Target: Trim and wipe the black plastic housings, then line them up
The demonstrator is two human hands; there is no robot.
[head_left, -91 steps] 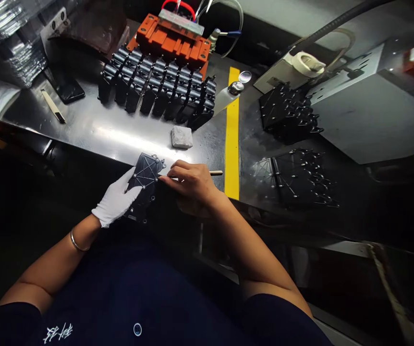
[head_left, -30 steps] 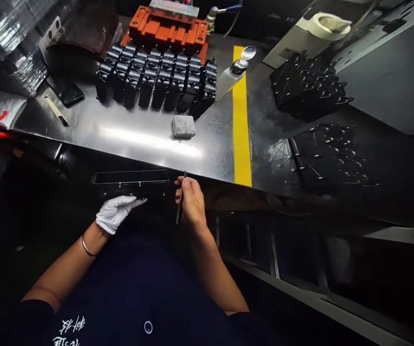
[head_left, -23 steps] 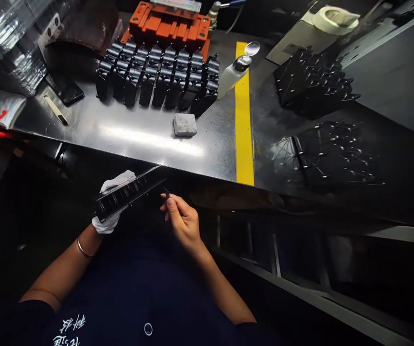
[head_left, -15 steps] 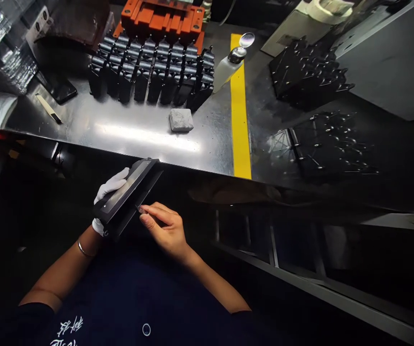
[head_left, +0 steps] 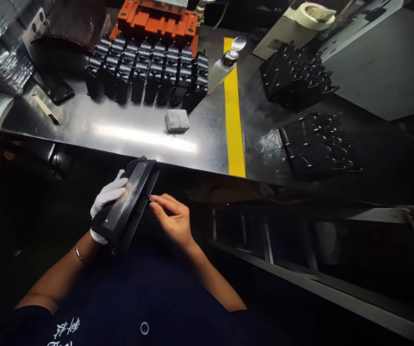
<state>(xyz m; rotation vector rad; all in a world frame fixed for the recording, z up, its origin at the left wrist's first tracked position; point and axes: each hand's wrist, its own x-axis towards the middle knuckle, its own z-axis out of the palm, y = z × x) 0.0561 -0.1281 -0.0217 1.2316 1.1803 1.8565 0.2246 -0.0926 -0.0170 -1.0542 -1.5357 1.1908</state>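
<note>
My left hand (head_left: pixel 109 196), in a white glove, grips a long black plastic part (head_left: pixel 129 194) just off the bench's front edge. The part is held tilted, its shiny flat face turned up. My bare right hand (head_left: pixel 174 217) is at the part's right side, thumb and forefinger pinched together at its edge. Something small and dark shows at those fingertips, too small to name. On the metal bench (head_left: pixel 135 137) beyond lies a grey-white block (head_left: pixel 177 120). Rows of similar black parts (head_left: pixel 145 72) stand behind it.
An orange-red fixture (head_left: pixel 158 21) sits at the back. Right of the rows stand a clear bottle (head_left: pixel 221 69) and a yellow tape strip (head_left: pixel 234 120). More black parts (head_left: pixel 297 77) are stacked farther right. A light-handled knife-like tool (head_left: pixel 45 109) and a phone-like dark object (head_left: pixel 61 91) lie left.
The black part has turned steeper, showing more of its flat face. My right hand has moved slightly up and right along its edge, still pinching. The bench view has shifted slightly left.
</note>
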